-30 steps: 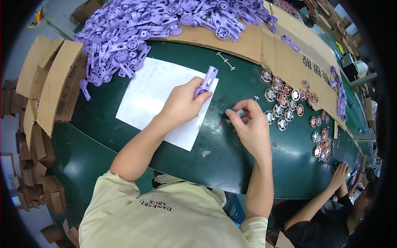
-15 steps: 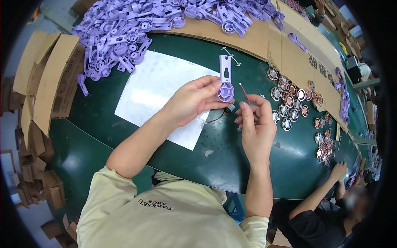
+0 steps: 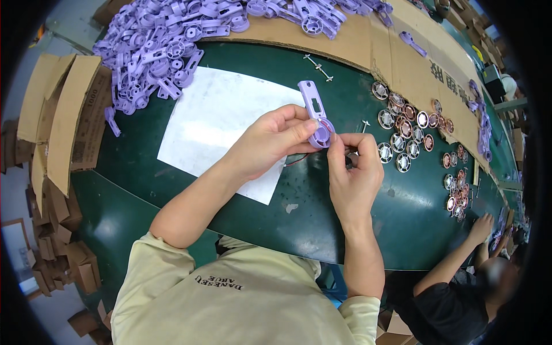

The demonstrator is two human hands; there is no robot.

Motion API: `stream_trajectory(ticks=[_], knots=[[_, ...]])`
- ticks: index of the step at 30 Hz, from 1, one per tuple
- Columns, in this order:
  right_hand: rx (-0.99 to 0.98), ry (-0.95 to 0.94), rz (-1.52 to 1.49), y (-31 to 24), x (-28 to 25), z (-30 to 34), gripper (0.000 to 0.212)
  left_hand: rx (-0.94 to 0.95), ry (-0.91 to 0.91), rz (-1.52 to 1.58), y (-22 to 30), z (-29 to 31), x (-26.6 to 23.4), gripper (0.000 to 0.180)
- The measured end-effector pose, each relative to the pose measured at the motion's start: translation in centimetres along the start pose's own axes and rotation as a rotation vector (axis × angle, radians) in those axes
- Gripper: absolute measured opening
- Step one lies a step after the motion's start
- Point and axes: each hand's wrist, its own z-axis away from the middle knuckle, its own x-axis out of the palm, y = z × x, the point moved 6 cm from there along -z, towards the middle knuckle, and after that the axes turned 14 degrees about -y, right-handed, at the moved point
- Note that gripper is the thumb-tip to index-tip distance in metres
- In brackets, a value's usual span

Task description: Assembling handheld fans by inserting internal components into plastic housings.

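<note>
A purple plastic fan housing point(image 3: 312, 99), with a slotted handle and a round ringed end, is gripped between the thumb and fingers of my left hand point(image 3: 273, 138). It tilts slightly, its handle pointing away from me. My right hand point(image 3: 355, 172) is closed at the ring's right edge, thumb and forefinger pinching a thin red wire point(image 3: 326, 124) that runs into the ring. Another stretch of red wire point(image 3: 296, 161) shows below my left fingers. A small dark part by my right fingers is mostly hidden. Beneath lies a white sheet point(image 3: 201, 126).
Purple housings point(image 3: 155, 52) are heaped at the far left, by an open carton point(image 3: 72, 121). Cardboard point(image 3: 397, 63) lines the table's far side. Silver and copper-coloured round grilles point(image 3: 402, 129) lie to the right. A co-worker's arm point(image 3: 460, 253) reaches in at the lower right.
My right hand has brought the red wire up to the housing's round end; its loose end no longer stands free. The housing has tilted, its handle tip leaning further left.
</note>
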Motion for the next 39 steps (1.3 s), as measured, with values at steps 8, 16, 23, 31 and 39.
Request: stream_trajectory(ticks=[8,16,23,31,39], knots=[[0.058,-0.011,-0.081,0.3,0.2,0.2,0.012,0.087,-0.073,-0.023,0.2,-0.1,0.3,0.032],[0.051,-0.011,-0.154,0.7,0.2,0.2,0.013,0.072,-0.081,-0.025,0.0,-0.1,0.3,0.03],[0.005,-0.034,-0.054,-0.1,0.0,-0.1,0.01,0.088,-0.077,-0.061,0.2,-0.2,0.4,0.03],[-0.019,-0.021,0.001,-0.7,-0.6,-0.2,0.006,0.036,-0.086,-0.061,-0.7,-0.3,0.8,0.03],[0.048,-0.017,-0.043,0.5,-0.7,-0.2,0.006,0.055,-0.044,-0.074,-0.4,-0.3,0.4,0.03]])
